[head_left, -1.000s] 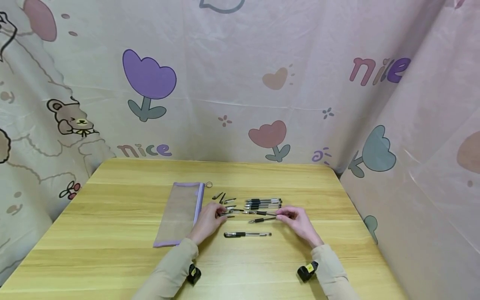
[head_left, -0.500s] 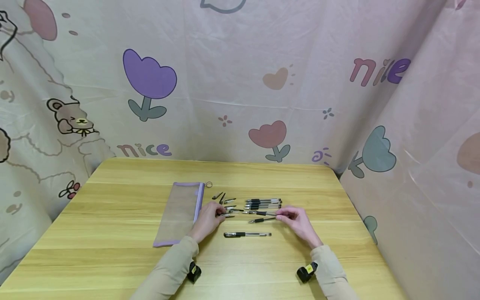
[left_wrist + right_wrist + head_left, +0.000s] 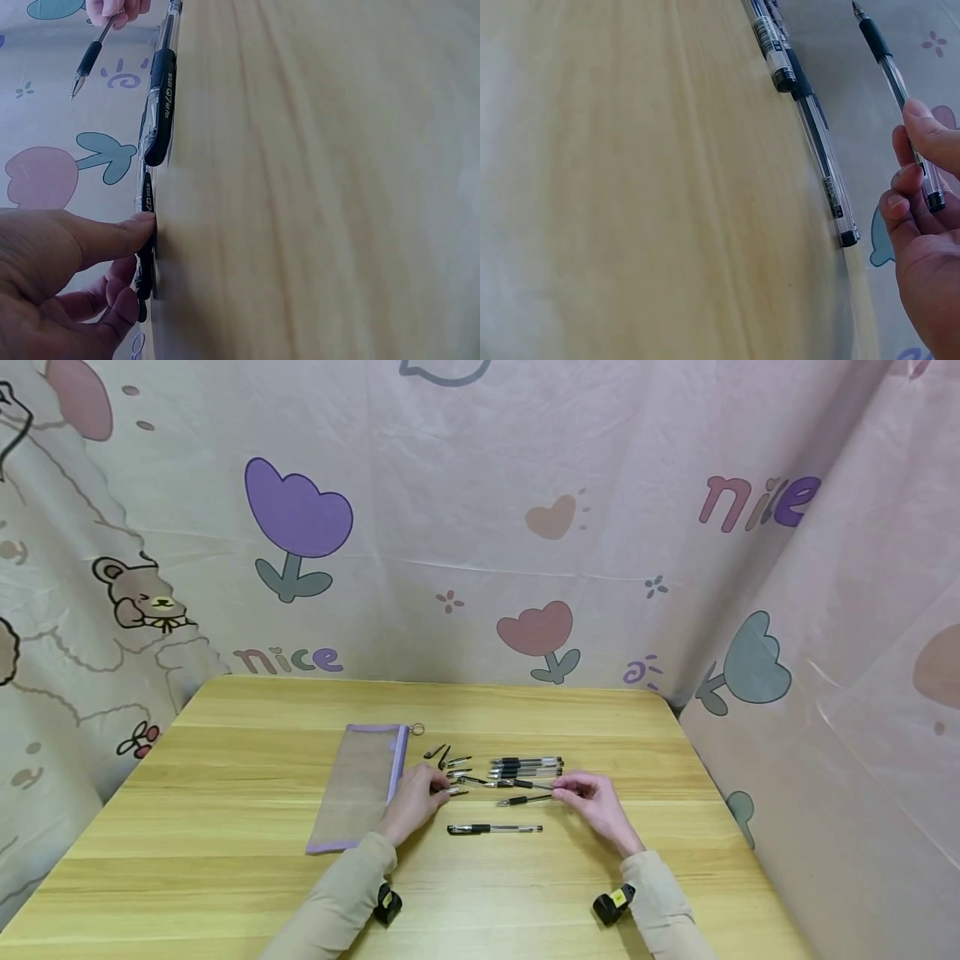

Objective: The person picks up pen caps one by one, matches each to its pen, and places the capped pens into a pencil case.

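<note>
My right hand pinches an uncapped gel pen with a black grip near its back end, its bare tip pointing left, raised off the table. A second uncapped pen lies close by the fingertips. My left hand rests low among the loose pen caps, thumb and fingers around a clear cap with a black clip. Another loose cap lies just right of its fingertips. Nearer the person, a capped gel pen lies sideways on the table.
A mesh zip pouch with purple edging and a ring lies left of the left hand. Several pen caps are scattered beyond that hand. Capped pens lie in a row behind the right hand. A printed curtain stands behind the table.
The loose cap by my left fingertips has tilted slightly, and the left fingers have drawn back a little. The right hand stays nearly still with its pen.
</note>
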### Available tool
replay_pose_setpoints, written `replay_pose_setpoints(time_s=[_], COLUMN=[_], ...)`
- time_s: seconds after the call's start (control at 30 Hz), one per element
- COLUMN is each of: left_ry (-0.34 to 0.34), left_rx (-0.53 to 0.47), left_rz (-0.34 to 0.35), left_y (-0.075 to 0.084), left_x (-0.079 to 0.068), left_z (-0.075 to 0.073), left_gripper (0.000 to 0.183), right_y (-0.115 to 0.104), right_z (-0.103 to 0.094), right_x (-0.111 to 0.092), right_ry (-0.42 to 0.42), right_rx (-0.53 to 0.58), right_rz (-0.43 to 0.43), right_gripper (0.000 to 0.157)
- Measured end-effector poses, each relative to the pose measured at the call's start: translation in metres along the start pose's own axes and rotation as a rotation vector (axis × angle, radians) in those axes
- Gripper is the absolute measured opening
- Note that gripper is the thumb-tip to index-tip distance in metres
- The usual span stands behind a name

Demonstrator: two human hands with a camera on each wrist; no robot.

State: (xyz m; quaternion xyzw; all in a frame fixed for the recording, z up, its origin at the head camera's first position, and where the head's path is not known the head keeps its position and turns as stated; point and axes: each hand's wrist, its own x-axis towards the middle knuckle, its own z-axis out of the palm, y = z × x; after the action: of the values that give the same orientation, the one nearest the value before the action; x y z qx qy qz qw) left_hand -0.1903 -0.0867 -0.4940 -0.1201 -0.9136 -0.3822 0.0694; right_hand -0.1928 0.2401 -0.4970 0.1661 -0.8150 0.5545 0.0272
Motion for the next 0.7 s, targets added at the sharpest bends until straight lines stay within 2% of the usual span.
replay_pose_setpoints(time_s=[0.3, 0.53, 0.7], left_ry=[-0.010, -0.025, -0.040], left_rx=[-0.005, -0.006, -0.038], left_rz=[-0.014, 0.002, -0.022], left_y=[0.002, 0.002, 0.005], left_x=[-0.002, 0.000, -0.001], left_z=[-0.001, -0.003, -0.004], left_gripper=[0.011, 0.009, 0.007], right_y=[0.002, -0.034, -0.020], right_z=[0.001, 0.000, 0.000], right_x=[0.000, -0.003, -0.001], right_ry=[0.006, 0.016, 0.031], right_rx=[0.015, 0.031, 0.045], right_rz=[-0.010, 0.025, -0.004], right_gripper=[0.018, 0.018, 0.019])
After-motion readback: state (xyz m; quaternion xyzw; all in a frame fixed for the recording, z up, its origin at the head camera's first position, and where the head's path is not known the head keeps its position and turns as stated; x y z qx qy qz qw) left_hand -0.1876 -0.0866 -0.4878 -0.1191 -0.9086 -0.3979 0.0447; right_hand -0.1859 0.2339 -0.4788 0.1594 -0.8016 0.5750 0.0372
